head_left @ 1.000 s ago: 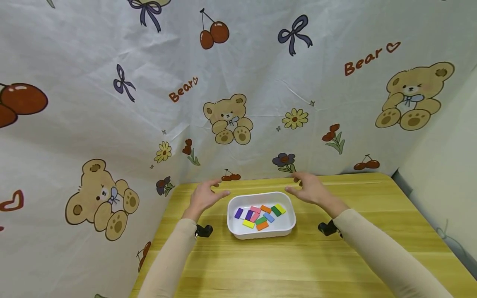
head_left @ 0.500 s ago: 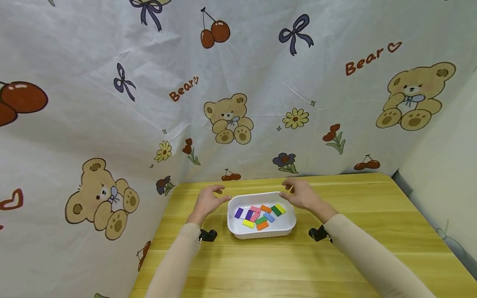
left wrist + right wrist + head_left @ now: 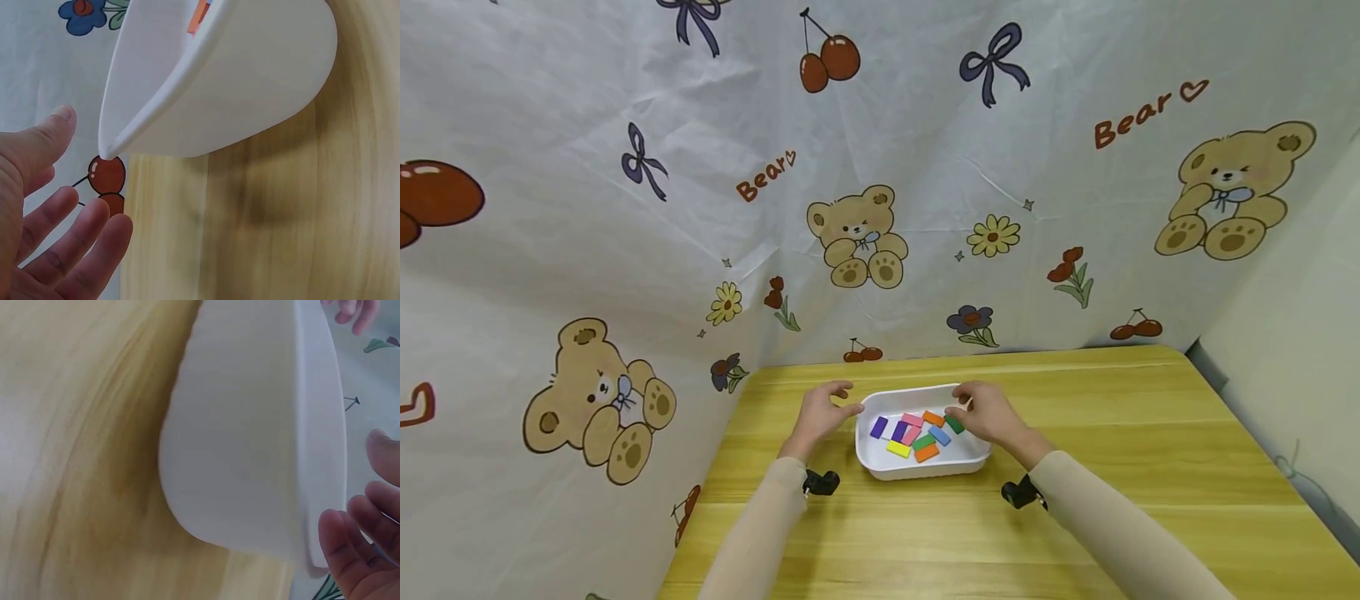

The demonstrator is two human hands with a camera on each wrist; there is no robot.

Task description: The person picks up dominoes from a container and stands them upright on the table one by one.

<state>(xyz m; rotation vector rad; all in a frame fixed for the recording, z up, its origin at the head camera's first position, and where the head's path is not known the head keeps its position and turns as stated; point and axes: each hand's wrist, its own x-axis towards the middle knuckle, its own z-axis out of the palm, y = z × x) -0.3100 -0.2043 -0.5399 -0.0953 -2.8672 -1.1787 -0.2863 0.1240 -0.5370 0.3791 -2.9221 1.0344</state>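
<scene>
A white plastic tub [image 3: 917, 472] sits on the table, holding several small coloured rectangular blocks. Among them are a purple block [image 3: 878, 427], a yellow block [image 3: 898, 449], a blue block [image 3: 939, 435] and a dark green block [image 3: 954, 424]. My left hand [image 3: 820, 419] is beside the tub's left end, thumb tip close to the rim and fingers loosely bent around nothing. Over the right end hovers my right hand [image 3: 995, 417], its thumb close above the dark green block and hiding part of that corner. In the right wrist view, the right fingers [image 3: 340, 550] are relaxed and grasp nothing.
The wooden table [image 3: 895, 542] extends around the tub on all sides. Behind and to the left hangs a white cloth [image 3: 925, 167] printed with bears, bows and cherries. A pale wall [image 3: 1300, 333] stands at the right.
My right hand has moved left and inward, from outside the tub to over its right end, now covering the yellow block there. My left hand has shifted slightly right and down.
</scene>
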